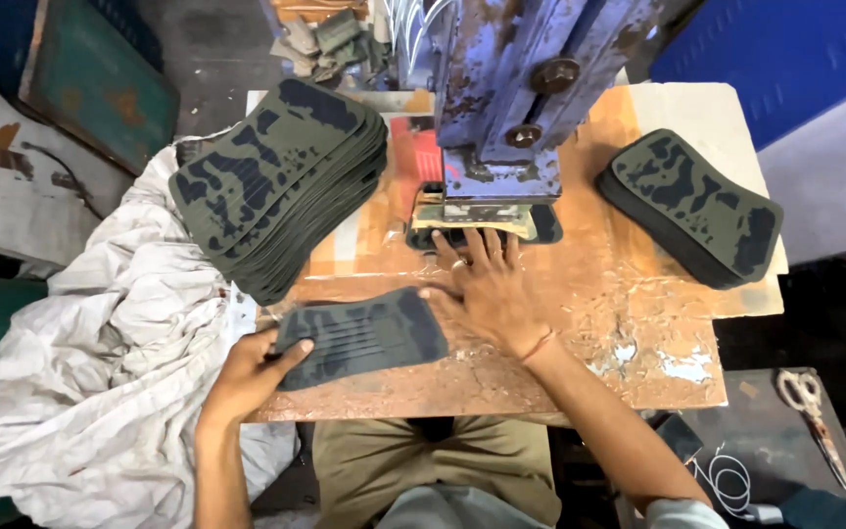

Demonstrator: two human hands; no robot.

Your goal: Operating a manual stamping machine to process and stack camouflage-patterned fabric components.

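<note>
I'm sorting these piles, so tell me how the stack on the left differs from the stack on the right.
The left stack is much taller, holding many more pieces, than the low right stack. The left stack fans out unevenly and leans over the white cloth; the right stack sits neat and squared near the table edge. Both hold the same dark green, black-patterned curved pieces.

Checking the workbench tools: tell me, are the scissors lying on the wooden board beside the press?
No, the scissors lie on a dark surface off the lower right corner of the wooden board.
</note>
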